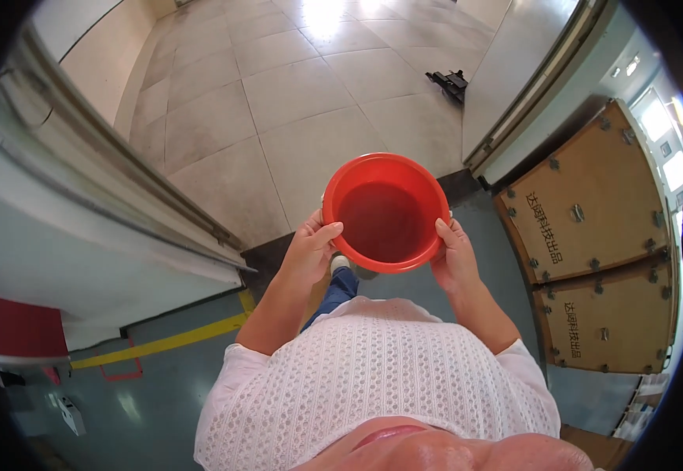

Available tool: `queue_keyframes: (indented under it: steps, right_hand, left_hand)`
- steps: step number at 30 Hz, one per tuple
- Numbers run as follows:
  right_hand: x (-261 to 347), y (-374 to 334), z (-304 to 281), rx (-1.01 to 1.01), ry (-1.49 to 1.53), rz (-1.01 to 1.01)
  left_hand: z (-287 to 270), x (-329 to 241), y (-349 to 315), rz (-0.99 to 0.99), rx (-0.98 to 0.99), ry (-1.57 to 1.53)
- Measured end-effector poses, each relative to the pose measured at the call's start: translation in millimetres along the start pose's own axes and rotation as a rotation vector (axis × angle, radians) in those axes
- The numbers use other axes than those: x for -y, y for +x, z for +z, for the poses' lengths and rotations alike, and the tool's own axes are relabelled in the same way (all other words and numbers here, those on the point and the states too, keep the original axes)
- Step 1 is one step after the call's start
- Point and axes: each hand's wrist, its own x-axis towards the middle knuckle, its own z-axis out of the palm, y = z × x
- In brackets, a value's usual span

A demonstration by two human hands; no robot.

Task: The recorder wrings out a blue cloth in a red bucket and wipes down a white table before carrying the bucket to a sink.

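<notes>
A round red plastic basin [443, 196] is held out in front of my body, over a doorway threshold. Dark, murky-looking liquid [385, 222] seems to lie in its bottom. My left hand [315, 237] grips the basin's left side, thumb over the rim. On the opposite side my right hand [453, 242] grips the rim the same way, thumb on top. The fingers of both hands curl under the outside of the basin and are partly hidden. Below the basin, one blue-trousered leg and a light shoe [340, 262] show at the threshold.
Ahead lies a grey tiled floor [294, 94]. An open door [514, 74] stands on the right, with a black object [450, 85] on the floor beside it. Brown wooden crates [593, 204] with metal clips stack at right. A white wall borders the left; yellow tape [165, 343] marks the grey-green floor.
</notes>
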Motion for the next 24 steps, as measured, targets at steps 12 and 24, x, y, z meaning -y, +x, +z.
queue_keyframes:
  steps: [12, 24]
  right_hand:
    - [33, 216, 65, 0.072, 0.058, 0.058]
    - [42, 449, 113, 0.254, 0.009, 0.19]
  left_hand:
    - [-24, -90, 185, 0.056, -0.063, 0.012]
    - [-71, -146, 360, 0.122, -0.209, 0.006]
